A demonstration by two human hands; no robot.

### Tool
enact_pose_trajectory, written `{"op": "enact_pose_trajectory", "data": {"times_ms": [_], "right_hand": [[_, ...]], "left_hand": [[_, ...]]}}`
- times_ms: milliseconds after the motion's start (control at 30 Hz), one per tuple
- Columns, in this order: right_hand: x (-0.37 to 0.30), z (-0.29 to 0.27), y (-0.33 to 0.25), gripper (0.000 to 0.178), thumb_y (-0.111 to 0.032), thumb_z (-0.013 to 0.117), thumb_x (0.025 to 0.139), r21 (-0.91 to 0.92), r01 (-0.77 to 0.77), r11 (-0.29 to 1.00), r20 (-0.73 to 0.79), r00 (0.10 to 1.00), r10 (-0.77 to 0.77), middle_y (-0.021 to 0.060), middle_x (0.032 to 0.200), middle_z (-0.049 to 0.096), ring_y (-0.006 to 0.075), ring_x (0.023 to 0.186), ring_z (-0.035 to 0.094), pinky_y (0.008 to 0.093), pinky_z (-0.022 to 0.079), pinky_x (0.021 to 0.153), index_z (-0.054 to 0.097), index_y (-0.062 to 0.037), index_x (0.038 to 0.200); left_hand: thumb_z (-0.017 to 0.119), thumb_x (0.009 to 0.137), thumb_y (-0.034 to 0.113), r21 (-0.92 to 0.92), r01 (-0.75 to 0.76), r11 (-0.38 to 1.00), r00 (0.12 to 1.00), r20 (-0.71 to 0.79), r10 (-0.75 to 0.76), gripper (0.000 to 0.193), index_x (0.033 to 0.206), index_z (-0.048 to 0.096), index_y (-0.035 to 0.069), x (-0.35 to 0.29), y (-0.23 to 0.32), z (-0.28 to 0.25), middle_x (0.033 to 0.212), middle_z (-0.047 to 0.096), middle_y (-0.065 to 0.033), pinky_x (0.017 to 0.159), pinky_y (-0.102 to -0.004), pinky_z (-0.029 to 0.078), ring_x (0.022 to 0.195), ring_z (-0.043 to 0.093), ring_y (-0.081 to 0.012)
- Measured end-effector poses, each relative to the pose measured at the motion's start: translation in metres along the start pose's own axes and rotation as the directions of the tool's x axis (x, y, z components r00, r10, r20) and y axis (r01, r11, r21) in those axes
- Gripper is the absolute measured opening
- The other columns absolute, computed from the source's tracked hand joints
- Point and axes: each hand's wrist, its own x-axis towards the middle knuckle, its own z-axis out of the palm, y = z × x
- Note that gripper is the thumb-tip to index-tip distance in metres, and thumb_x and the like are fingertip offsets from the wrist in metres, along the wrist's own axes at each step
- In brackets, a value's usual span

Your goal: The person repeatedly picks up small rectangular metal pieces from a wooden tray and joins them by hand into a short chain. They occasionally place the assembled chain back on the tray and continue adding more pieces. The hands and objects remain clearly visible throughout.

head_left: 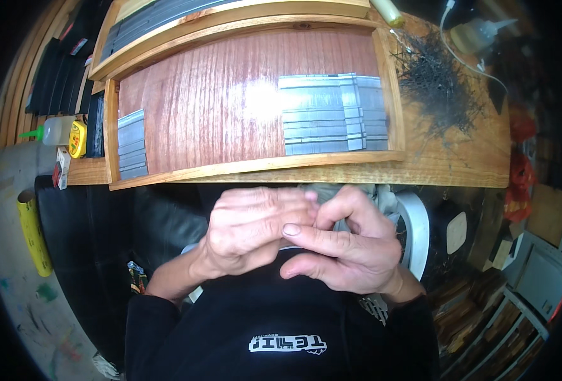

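Note:
My left hand (246,228) and my right hand (354,244) meet in front of my chest, just below the table's front edge. The left fingers lie pressed together, stretched toward the right hand, with their tips against its curled fingers. The right index finger reaches to the left hand, and the thumb sits lower, apart from it. Whatever lies between the fingers, if anything, is hidden. Beyond the hands, a shallow wooden tray (255,170) holds a block of flat grey strips (312,130) at its right and a smaller stack of grey strips (132,146) at its left.
A tangled heap of thin black pieces (436,82) covers the table's right side. Behind it lies a squeeze bottle (481,35) near a white cable. A second wooden tray (230,13) stands farther back. At left are a green-tipped bottle (55,130) and a yellow tape measure (78,140).

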Motion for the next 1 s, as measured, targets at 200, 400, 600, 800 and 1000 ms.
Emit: {"op": "enact_pose_trajectory", "data": {"times_ms": [200, 400, 600, 800, 1000], "right_hand": [[0.021, -0.006, 0.018, 0.024, -0.006, 0.088, 0.074, -0.102, 0.049, 0.994, -0.061, 0.997, -0.056, 0.0025, 0.084, 0.058, 0.0102, 0.072, 0.057, 0.0234, 0.047, 0.06, 0.079, -0.006, 0.096], [0.022, -0.004, 0.025, 0.025, 0.003, 0.087, 0.072, 0.01, -0.053, 0.999, -0.142, 0.988, 0.054, 0.0013, 0.085, 0.06, 0.0075, 0.073, 0.057, 0.0207, 0.046, 0.06, 0.08, -0.0057, 0.094], [-0.018, 0.01, 0.015, 0.031, 0.0, 0.082, 0.083, 0.327, -0.5, 0.802, 0.106, 0.863, 0.494, 0.001, 0.089, 0.062, 0.0049, 0.07, 0.06, 0.0182, 0.048, 0.058, 0.073, 0.0012, 0.113], [-0.034, 0.038, 0.059, 0.011, -0.006, 0.065, 0.099, 0.736, -0.598, 0.318, 0.214, 0.651, 0.728, 0.0001, 0.077, 0.065, 0.002, 0.062, 0.055, 0.0167, 0.044, 0.055, 0.071, 0.0029, 0.1], [-0.033, 0.047, 0.07, 0.012, -0.005, 0.068, 0.097, 0.748, -0.546, 0.378, 0.137, 0.683, 0.717, 0.0004, 0.071, 0.065, 0.0019, 0.057, 0.055, 0.0166, 0.043, 0.05, 0.073, 0.0008, 0.089]], "left_hand": [[0.073, 0.079, -0.011, 0.012, 0.181, 0.983, 0.982, -0.054, -0.18, 0.028, 0.107, 0.072, -0.007, 0.013, 0.001, 0.007, 0.098, 0.075, -0.0196, 0.083, -0.0347, 0.06, 0.093, 0.075, -0.031], [0.068, 0.083, -0.011, -0.039, 0.299, 0.953, 0.953, -0.038, -0.301, 0.02, 0.101, 0.074, -0.005, 0.015, 0.0, 0.009, 0.088, 0.075, -0.0164, 0.069, -0.0291, 0.058, 0.078, 0.075, -0.0234], [0.07, 0.094, -0.002, -0.488, 0.738, 0.465, 0.654, 0.348, -0.672, 0.012, 0.105, 0.074, -0.006, -0.016, 0.028, 0.003, 0.094, 0.076, -0.0093, 0.08, -0.0264, 0.059, 0.087, 0.072, -0.0139], [0.069, 0.095, 0.005, -0.549, 0.832, 0.075, 0.376, 0.46, -0.804, 0.017, 0.109, 0.072, -0.005, -0.029, -0.013, 0.006, 0.092, 0.076, -0.0152, 0.065, -0.0238, 0.062, 0.084, 0.077, -0.0218], [0.07, 0.095, 0.007, -0.601, 0.796, 0.08, 0.406, 0.431, -0.806, 0.015, 0.106, 0.073, -0.003, -0.031, -0.016, 0.009, 0.092, 0.077, -0.0129, 0.065, -0.0217, 0.06, 0.084, 0.076, -0.0204]]}}
